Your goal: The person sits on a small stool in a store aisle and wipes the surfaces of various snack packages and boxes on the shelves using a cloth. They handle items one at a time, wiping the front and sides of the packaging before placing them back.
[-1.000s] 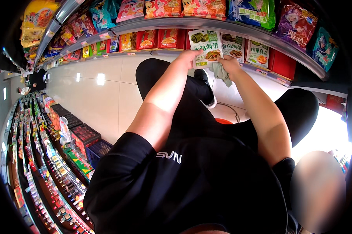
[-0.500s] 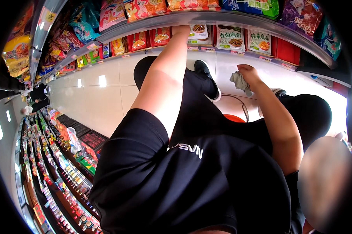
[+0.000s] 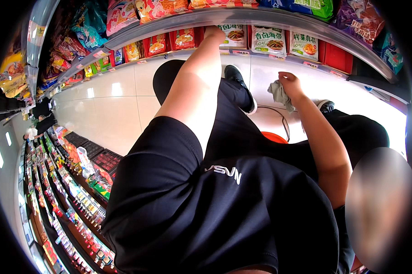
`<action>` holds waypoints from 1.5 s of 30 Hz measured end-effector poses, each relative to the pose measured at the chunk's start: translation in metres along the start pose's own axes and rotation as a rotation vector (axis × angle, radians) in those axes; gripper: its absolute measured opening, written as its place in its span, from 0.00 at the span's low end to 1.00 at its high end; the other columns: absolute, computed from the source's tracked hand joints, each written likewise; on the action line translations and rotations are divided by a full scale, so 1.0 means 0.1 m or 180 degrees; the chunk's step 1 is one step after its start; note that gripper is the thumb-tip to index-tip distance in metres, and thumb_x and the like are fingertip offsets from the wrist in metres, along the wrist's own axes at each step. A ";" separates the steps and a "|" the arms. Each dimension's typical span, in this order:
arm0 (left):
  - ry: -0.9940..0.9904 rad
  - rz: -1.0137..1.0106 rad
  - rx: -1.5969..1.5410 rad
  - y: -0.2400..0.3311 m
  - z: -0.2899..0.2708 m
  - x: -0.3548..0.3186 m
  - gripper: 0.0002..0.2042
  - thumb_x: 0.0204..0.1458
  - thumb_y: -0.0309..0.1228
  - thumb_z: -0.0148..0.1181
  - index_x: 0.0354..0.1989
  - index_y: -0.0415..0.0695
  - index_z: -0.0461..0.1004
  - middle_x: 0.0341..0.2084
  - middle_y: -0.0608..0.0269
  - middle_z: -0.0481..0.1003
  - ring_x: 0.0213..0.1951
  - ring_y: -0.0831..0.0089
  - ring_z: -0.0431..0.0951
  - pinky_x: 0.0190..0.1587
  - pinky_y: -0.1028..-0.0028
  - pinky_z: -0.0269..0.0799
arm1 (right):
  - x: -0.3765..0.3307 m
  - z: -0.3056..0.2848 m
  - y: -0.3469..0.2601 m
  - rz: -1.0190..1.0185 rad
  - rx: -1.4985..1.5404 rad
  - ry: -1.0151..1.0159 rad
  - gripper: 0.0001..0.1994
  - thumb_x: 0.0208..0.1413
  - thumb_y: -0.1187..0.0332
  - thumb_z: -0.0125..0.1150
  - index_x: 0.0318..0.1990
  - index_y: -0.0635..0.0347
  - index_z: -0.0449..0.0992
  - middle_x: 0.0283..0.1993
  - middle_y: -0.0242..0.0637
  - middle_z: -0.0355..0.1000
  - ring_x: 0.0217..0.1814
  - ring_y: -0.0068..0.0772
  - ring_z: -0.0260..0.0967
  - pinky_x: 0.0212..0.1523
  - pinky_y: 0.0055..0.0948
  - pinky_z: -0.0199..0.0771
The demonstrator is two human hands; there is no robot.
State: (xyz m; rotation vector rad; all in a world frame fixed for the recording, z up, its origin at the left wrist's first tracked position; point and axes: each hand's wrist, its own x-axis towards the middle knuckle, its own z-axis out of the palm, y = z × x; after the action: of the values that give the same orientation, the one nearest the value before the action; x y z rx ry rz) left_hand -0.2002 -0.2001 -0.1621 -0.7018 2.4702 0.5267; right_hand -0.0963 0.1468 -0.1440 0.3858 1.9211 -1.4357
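My left hand point(image 3: 213, 34) reaches under the upper shelf's edge into the lower shelf. Its fingers are partly hidden there, beside a white food packet point(image 3: 234, 37) with a dish pictured on it. Red packets point(image 3: 184, 39) stand just left of this hand. Another white packet point(image 3: 268, 42) and a white packet with a yellow dish point(image 3: 304, 45) stand further right. In front of the shelf, above the floor, my right hand point(image 3: 291, 85) is closed on a crumpled grey-green cloth point(image 3: 279, 93), which hangs from its fingers.
The upper shelf's grey edge point(image 3: 242, 17) curves above my left hand, with bags of snacks point(image 3: 162, 9) on it. An orange-red rounded thing point(image 3: 274, 137) with a thin dark loop lies between my legs. Another goods rack point(image 3: 73, 196) runs behind at left; a person point(image 3: 44, 116) is far off.
My left hand has shifted slightly rightward along the shelf, and the white packet beside it shows more of its printed front. The right hand keeps the cloth in nearly the same place.
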 end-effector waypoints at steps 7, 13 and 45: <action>0.0375 0.0552 0.0982 0.05 0.37 -0.26 0.31 0.52 0.29 0.47 0.66 0.35 0.54 0.67 0.39 0.53 0.70 0.51 0.52 0.70 0.64 0.47 | 0.42 0.04 -0.20 0.0584 0.0961 0.0414 0.19 0.57 0.63 0.61 0.53 0.61 0.74 0.39 0.37 0.76 0.38 0.32 0.74 0.36 0.32 0.76; 0.0446 0.0892 0.1028 0.48 0.14 -0.85 0.21 0.49 0.28 0.50 0.54 0.46 0.73 0.57 0.47 0.68 0.60 0.57 0.68 0.62 0.65 0.62 | 0.54 0.15 -0.48 0.1292 0.1746 0.0034 0.14 0.63 0.58 0.53 0.40 0.61 0.75 0.31 0.38 0.77 0.25 0.38 0.74 0.24 0.37 0.74; -0.0187 -0.0874 -0.5983 0.13 0.19 -1.45 0.19 0.51 0.24 0.65 0.50 0.52 0.71 0.41 0.65 0.75 0.40 0.72 0.72 0.38 0.70 0.67 | -0.24 0.25 -0.34 -0.1452 -0.0411 -0.0251 0.18 0.63 0.55 0.53 0.40 0.61 0.80 0.34 0.36 0.77 0.36 0.28 0.72 0.43 0.28 0.71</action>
State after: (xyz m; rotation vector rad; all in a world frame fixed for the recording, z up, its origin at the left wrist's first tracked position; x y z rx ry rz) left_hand -0.0945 -0.1269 -0.0913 -1.4556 1.0657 2.6034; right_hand -0.0909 0.1162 -0.1066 -0.1817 2.1089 -1.5646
